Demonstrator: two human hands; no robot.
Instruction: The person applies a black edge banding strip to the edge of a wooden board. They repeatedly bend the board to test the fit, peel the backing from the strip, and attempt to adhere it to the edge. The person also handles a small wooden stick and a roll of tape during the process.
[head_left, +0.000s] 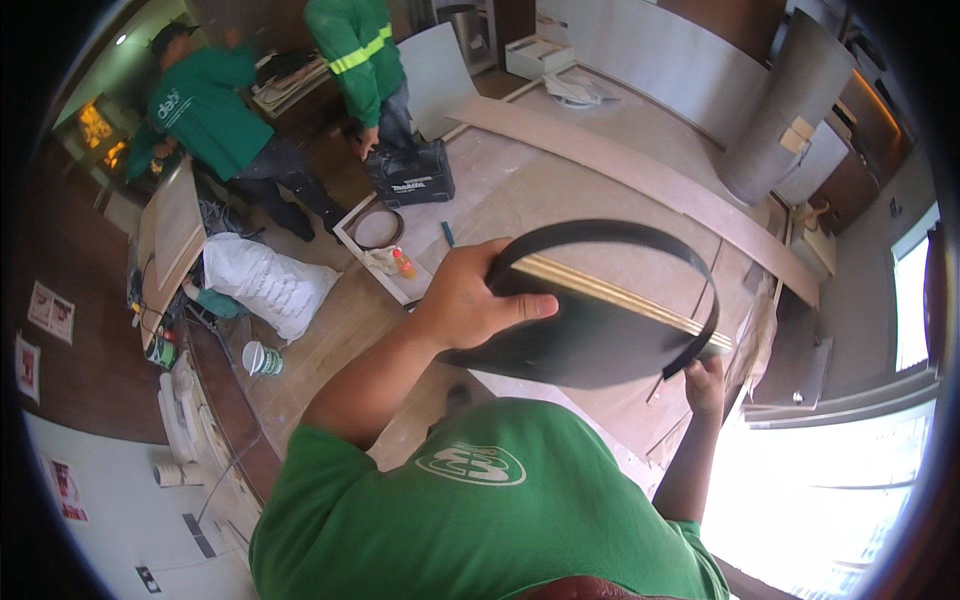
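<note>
In front of my chest is a dark-faced board (590, 340) with a pale, layered plywood edge facing up and away. My left hand (470, 300) is closed around its left end, thumb lying on the dark face. A thin black edging strip (610, 232) arches above the plywood edge, from beside my left hand's fingers over to the board's right end. Its free end hangs down near my right hand (705, 385), which is closed at the board's right corner. The strip's middle stands apart from the edge. My right fingers are partly hidden behind the strip and board.
Beyond the board is a large panel-topped table (600, 170) bearing a long plank (640, 185), a black tool case (410, 172) and a coiled strip (378, 227). Two people in green stand at the far left. A white sack (265, 285) and a bucket (262, 358) sit on the floor.
</note>
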